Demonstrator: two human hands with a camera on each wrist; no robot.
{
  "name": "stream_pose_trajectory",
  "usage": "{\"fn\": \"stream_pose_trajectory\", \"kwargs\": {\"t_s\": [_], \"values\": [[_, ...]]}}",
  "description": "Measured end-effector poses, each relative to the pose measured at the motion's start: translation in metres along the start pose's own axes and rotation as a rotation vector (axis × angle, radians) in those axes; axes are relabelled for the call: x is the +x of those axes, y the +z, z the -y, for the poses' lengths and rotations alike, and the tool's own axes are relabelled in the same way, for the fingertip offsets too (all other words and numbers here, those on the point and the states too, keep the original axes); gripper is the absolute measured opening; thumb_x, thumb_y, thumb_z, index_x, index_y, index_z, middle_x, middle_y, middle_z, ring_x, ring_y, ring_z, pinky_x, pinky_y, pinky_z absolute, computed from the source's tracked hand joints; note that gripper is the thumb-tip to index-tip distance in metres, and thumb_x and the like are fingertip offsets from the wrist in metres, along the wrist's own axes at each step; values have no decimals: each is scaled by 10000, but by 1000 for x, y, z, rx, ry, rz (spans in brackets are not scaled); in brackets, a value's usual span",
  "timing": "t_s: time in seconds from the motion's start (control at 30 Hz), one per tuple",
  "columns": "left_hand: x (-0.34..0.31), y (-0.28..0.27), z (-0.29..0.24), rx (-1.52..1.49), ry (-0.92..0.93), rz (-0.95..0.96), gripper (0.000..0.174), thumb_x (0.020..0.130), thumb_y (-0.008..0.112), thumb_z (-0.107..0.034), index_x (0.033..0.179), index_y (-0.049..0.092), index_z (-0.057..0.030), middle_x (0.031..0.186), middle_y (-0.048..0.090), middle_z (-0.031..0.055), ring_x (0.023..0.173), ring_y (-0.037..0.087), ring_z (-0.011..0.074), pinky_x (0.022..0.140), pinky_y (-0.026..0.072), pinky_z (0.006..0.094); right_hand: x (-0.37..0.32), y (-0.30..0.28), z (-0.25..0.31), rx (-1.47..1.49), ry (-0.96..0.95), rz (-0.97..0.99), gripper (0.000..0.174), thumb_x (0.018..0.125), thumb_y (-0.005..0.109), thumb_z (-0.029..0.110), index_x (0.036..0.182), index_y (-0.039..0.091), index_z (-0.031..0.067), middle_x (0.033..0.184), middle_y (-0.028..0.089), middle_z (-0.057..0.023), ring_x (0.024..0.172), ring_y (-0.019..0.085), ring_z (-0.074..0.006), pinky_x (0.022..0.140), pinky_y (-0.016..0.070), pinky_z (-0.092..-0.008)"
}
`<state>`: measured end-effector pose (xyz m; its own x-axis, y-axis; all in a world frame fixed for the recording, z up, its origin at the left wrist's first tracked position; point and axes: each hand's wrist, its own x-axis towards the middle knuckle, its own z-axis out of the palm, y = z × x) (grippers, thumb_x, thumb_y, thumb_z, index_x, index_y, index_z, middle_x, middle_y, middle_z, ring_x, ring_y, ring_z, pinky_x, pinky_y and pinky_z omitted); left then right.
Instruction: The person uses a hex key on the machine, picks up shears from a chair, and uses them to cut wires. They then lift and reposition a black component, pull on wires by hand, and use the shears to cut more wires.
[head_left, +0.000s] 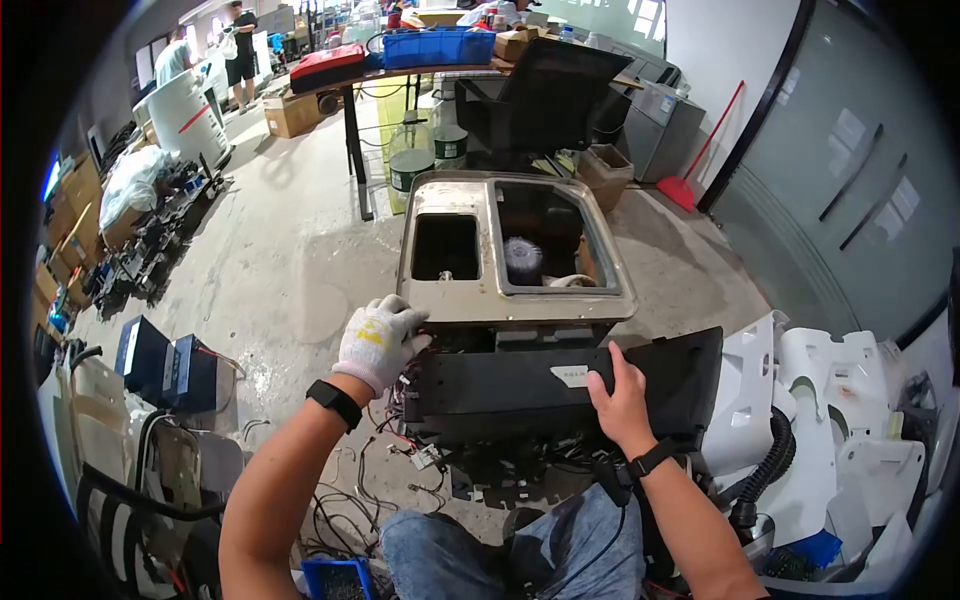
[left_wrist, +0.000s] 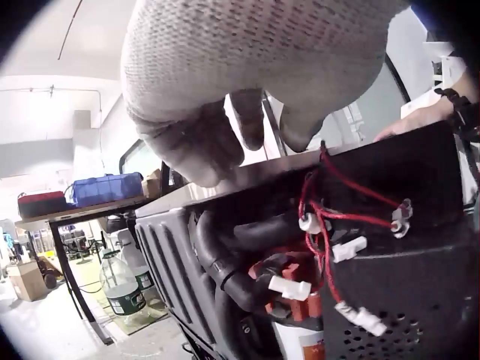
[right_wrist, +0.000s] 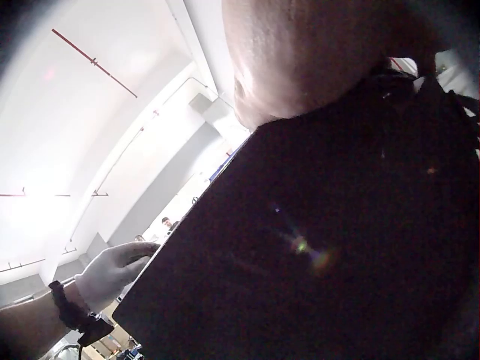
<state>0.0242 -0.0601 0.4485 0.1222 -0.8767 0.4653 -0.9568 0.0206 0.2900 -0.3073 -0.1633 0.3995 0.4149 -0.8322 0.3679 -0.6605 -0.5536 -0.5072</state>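
A black panel (head_left: 500, 385) with a small white label stands across the near side of a beige-topped machine (head_left: 450, 300). My bare right hand (head_left: 628, 405) grips its upper edge, thumb against the labelled face. At the panel's left end, my left hand (head_left: 378, 345) in a white knit glove is over the machine's near edge. Seen from the left wrist, the gloved fingers (left_wrist: 199, 150) bend loosely down toward that edge. Below them are black hoses (left_wrist: 225, 262), an orange-red part (left_wrist: 300, 300) and red wires (left_wrist: 325, 247) with white connectors.
Loose cables (head_left: 350, 510) lie on the floor by my knees. White plastic covers (head_left: 830, 400) and a black ribbed hose (head_left: 768, 465) are piled to the right. Dark blue boxes (head_left: 170, 365) sit at left. Beyond the machine stand an office chair (head_left: 545, 100) and a table (head_left: 345, 85); two people are far back.
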Motion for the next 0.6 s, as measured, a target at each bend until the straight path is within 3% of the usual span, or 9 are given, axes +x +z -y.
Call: {"fn": "stream_pose_trajectory", "kwargs": {"t_s": [0.07, 0.13, 0.3, 0.43, 0.53, 0.6], "values": [[6, 4, 6, 62, 28, 48, 150, 761, 656, -240, 842, 669, -115, 824, 594, 95, 825, 580, 293, 753, 458, 380, 0, 0, -1, 2, 7, 25, 581, 865, 541, 318, 1310, 381, -20, 1095, 557, -215, 1083, 456, -375, 1000, 282, -448], [13, 7, 11, 34, -70, 171, 126, 749, 656, -229, 795, 663, -112, 820, 591, 84, 838, 577, 289, 758, 453, 381, 1, 0, 0, 9, 16, 38, 576, 866, 537, 319, 1306, 381, -18, 1091, 559, -216, 1087, 454, -379, 1000, 286, -448], [14, 14, 13, 135, 3, 112, 111, 741, 652, -223, 746, 651, -111, 812, 592, 75, 830, 582, 279, 750, 453, 377, 0, 2, -4, -6, -31, -4, 563, 866, 534, 313, 1297, 387, -18, 1061, 563, -219, 1045, 475, -387, 1004, 293, -458], [17, 14, 8, 72, -86, 237, 101, 729, 660, -198, 764, 667, -104, 812, 595, 79, 838, 581, 286, 753, 456, 381, -5, -1, -1, 0, -29, -18, 552, 867, 535, 304, 1293, 393, -18, 1044, 566, -211, 1041, 478, -386, 1011, 288, -462], [19, 3, 6, 22, -150, 222, 97, 728, 665, -175, 773, 677, -89, 808, 594, 98, 814, 582, 307, 736, 465, 386, 1, 3, 0, 18, -54, -40, 550, 871, 528, 304, 1294, 393, -21, 1052, 563, -213, 1046, 477, -380, 1011, 288, -462], [16, 9, 7, 15, -68, 132, 105, 735, 665, -176, 768, 674, -77, 795, 589, 115, 789, 583, 318, 715, 467, 389, 1, 1, -1, -15, -48, -36, 556, 873, 523, 309, 1297, 391, -25, 1054, 560, -216, 1046, 475, -376, 1008, 290, -463]]}}
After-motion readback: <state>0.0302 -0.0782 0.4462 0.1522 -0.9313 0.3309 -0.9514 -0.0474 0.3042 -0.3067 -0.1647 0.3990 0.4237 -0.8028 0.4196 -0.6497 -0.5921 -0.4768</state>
